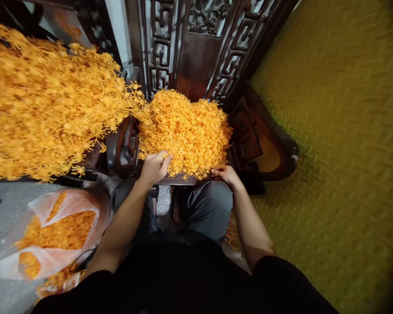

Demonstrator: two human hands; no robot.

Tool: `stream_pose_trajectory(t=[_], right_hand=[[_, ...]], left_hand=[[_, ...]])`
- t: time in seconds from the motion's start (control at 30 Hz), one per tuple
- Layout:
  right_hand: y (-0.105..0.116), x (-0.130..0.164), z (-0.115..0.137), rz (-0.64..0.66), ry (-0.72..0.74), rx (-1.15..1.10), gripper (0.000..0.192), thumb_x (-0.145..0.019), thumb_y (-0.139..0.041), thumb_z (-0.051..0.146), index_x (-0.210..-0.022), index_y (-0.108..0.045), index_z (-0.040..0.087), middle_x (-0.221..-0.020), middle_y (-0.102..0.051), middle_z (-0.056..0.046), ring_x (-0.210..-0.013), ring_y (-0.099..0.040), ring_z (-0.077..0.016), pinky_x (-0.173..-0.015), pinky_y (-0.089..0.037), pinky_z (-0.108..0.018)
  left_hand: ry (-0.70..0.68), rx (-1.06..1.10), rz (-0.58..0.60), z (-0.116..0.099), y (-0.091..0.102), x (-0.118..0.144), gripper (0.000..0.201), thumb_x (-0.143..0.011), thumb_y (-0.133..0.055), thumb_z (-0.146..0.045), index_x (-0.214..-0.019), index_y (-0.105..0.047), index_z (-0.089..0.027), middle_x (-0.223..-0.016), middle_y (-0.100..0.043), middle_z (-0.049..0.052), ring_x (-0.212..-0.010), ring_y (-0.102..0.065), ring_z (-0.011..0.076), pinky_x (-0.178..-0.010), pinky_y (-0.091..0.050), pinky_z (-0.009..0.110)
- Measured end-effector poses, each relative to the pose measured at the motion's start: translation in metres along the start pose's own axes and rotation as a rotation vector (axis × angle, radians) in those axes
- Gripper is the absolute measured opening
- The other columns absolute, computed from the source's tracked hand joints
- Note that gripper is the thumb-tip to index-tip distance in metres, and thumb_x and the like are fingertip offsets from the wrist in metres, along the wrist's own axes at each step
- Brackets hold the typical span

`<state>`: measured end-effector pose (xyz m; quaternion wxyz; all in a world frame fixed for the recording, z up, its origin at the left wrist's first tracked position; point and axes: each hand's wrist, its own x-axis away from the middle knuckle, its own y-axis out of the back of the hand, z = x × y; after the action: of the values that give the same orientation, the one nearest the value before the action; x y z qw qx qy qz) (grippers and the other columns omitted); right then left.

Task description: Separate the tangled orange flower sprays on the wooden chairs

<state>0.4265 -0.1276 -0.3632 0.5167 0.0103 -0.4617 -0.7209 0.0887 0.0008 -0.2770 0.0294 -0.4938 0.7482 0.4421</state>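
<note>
Orange, frilly flower heap (186,131): left hand (154,168) pinches its edge; right hand (225,173) rests flat beside it.

Carved dark screen (196,43) — yellow wall (340,144)

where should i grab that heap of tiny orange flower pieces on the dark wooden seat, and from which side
Take the heap of tiny orange flower pieces at its near edge, from your own side. It is loose and mounded, so pinch or scoop a clump there, where the left hand already digs in.
</note>
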Motion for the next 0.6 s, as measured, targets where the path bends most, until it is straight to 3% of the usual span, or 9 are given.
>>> stream_pose_trajectory(t=[0.07, 0.13, 0.23, 0.37, 0.5, 0.53, 0.6], right_hand=[[0.005, 0.001, 0.009, 0.028, -0.002, 0.032, 0.035, -0.082, -0.076, 0.047, -0.085, -0.076, 0.012, -0.076, -0.076, -0.012, -0.069, -0.072, -0.0204, -0.063, -0.053, -0.027], [0.013, 0.006, 0.019, 0.016, -0.015, 0.103, 0.035, -0.079, -0.078, 0.047, -0.071, -0.074, 0.013, -0.062, -0.071, -0.011, -0.064, -0.070, -0.0217, -0.062, -0.051, -0.028], [0.025, 0.026, 0.042, -0.095, 0.027, 0.193, 0.037, -0.081, -0.075, 0.050, -0.067, -0.072, 0.016, -0.058, -0.067, -0.010, -0.068, -0.069, -0.0233, -0.066, -0.049, -0.030], [0.022, 0.073, 0.093, -0.314, 0.385, -0.023, 0.042, -0.093, -0.060, 0.057, -0.087, -0.073, 0.017, -0.075, -0.071, -0.006, -0.068, -0.065, -0.0188, -0.067, -0.049, -0.030], [0.004, 0.109, 0.139, -0.164, 0.698, -0.363, 0.045, -0.087, -0.073, 0.050, -0.123, -0.067, 0.023, -0.111, -0.071, -0.008, -0.086, -0.069, -0.0193, -0.073, -0.056, -0.032], [-0.001, 0.114, 0.148, -0.149, 0.736, -0.388, 0.044, -0.086, -0.076, 0.047, -0.123, -0.067, 0.024, -0.112, -0.070, -0.008, -0.089, -0.069, -0.0194, -0.074, -0.057, -0.032], [-0.009, 0.117, 0.159, -0.182, 0.750, -0.418, 0.027, -0.088, -0.075, 0.042, -0.106, -0.071, 0.022, -0.098, -0.070, -0.005, -0.081, -0.068, -0.0176, -0.070, -0.056, -0.030]], left_hand=[[-0.004, -0.043, 0.021, 0.001, -0.002, 0.003, 0.027, -0.100, -0.051, -0.030, -0.077, -0.060, -0.018, -0.057, -0.055, 0.000, -0.055, -0.056, 0.0153, -0.058, -0.033, 0.028], [0.000, -0.078, 0.036, 0.003, -0.004, 0.006, 0.023, -0.099, -0.051, -0.031, -0.089, -0.066, -0.017, -0.063, -0.061, 0.002, -0.060, -0.060, 0.0170, -0.060, -0.035, 0.028], [-0.008, -0.085, 0.052, 0.005, -0.008, 0.009, 0.025, -0.100, -0.051, -0.033, -0.104, -0.068, -0.016, -0.072, -0.068, 0.005, -0.067, -0.065, 0.0184, -0.064, -0.041, 0.028], [-0.052, -0.040, 0.049, 0.004, -0.011, 0.011, 0.028, -0.099, -0.052, -0.033, -0.113, -0.068, -0.014, -0.077, -0.072, 0.007, -0.070, -0.068, 0.0189, -0.067, -0.046, 0.029], [-0.073, 0.038, 0.060, -0.002, -0.012, 0.011, 0.031, -0.099, -0.053, -0.035, -0.115, -0.069, -0.014, -0.085, -0.075, 0.009, -0.077, -0.071, 0.0201, -0.072, -0.051, 0.030], [-0.065, 0.075, 0.062, -0.004, -0.011, 0.011, 0.031, -0.099, -0.054, -0.036, -0.115, -0.069, -0.014, -0.088, -0.075, 0.010, -0.079, -0.072, 0.0205, -0.073, -0.052, 0.030], [-0.013, 0.184, 0.068, -0.008, -0.010, 0.010, 0.029, -0.097, -0.059, -0.038, -0.109, -0.070, -0.014, -0.089, -0.075, 0.010, -0.081, -0.072, 0.0202, -0.075, -0.053, 0.030]])
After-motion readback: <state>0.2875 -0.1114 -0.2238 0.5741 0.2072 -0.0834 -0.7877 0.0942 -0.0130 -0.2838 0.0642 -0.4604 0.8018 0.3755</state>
